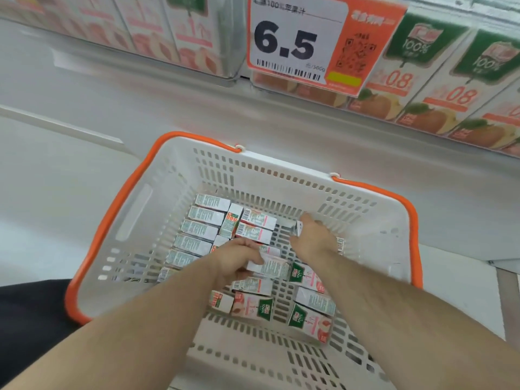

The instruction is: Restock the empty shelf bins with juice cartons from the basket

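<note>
While both forearms reach down into the white basket with its orange handles, the left hand sits near the middle of the basket floor, its fingers and thumb curled round a small juice carton that lies on its side, printed panel up. Just left of that grip, a neat column of cartons lies side by side along the basket's left part, and beyond the knuckles two more cartons lie flat with one carton standing on end beside them. Directly under and nearer than the held carton, loose cartons with pink peach fronts and green labels lie at mixed angles. To the right of the left hand's grip, the right hand reaches toward the far wall of the basket, palm down, its fingers closed over another carton, of which only a pale corner shows at the fingertips; how firmly it is held I cannot tell. Just right of that wrist a barcoded carton end peeks out. Well above both hands, the shelf bins hold upright peach cartons on the left, a price tag reading 6.5 hangs in the middle, and green-topped cartons stand in a row on the right.
</note>
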